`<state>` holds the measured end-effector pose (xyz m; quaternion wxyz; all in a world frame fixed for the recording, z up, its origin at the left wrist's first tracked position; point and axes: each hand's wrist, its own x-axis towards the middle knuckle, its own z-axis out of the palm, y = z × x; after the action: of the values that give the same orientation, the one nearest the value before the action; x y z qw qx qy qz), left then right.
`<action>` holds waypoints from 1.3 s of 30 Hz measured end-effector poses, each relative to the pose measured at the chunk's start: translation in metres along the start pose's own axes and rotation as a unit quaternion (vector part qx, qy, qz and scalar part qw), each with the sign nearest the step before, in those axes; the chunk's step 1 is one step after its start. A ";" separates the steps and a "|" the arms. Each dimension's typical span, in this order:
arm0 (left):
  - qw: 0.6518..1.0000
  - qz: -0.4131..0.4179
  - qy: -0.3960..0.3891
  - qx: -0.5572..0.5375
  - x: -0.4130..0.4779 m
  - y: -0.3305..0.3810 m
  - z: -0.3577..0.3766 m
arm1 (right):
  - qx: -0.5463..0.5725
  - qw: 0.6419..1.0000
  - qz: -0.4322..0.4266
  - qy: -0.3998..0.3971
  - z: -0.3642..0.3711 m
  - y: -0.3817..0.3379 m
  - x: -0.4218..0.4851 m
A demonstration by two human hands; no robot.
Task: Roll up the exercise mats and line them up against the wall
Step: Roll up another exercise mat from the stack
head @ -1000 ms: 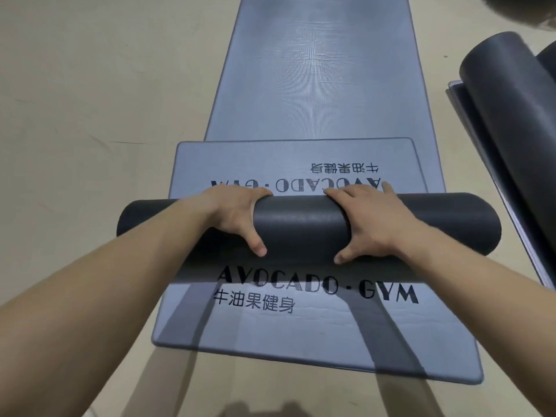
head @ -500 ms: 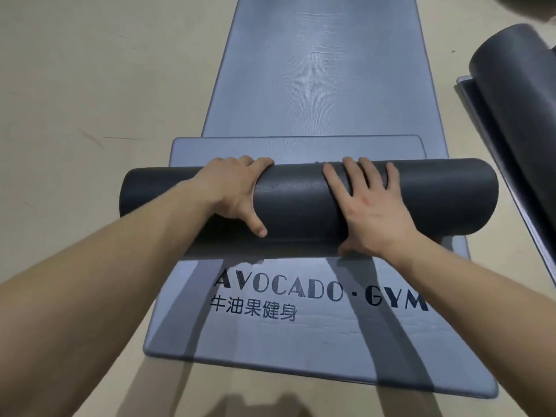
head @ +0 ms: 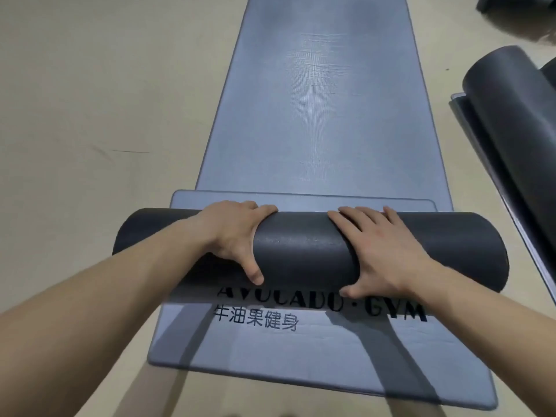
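Head view: your left hand (head: pixel 237 236) and right hand (head: pixel 382 251) both lie clamped over the dark rolled mat (head: pixel 304 251), fingers draped across its top, thumbs on its near side. The roll's long axis runs left to right, across the 2 flat grey mats (head: pixel 325 100) beneath. Unrolled length, apparently the upper mat's, lies ahead, away from you; both hands sit equally near.

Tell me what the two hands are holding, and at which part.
Both hold the dark rolled mat at its middle: the left hand left of centre, the right hand right of centre, fingers over the top, thumbs on the near side.
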<state>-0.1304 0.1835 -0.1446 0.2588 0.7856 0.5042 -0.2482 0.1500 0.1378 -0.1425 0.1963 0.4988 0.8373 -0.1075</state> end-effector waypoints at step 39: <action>0.899 -0.058 0.142 -0.410 0.038 0.244 0.020 | 0.706 0.617 0.302 0.169 0.056 0.106 -0.063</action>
<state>0.1055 0.1081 -0.1463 0.4684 0.6063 0.6377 0.0801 0.2824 0.1175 -0.1639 -0.3402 0.7179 0.3234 -0.5141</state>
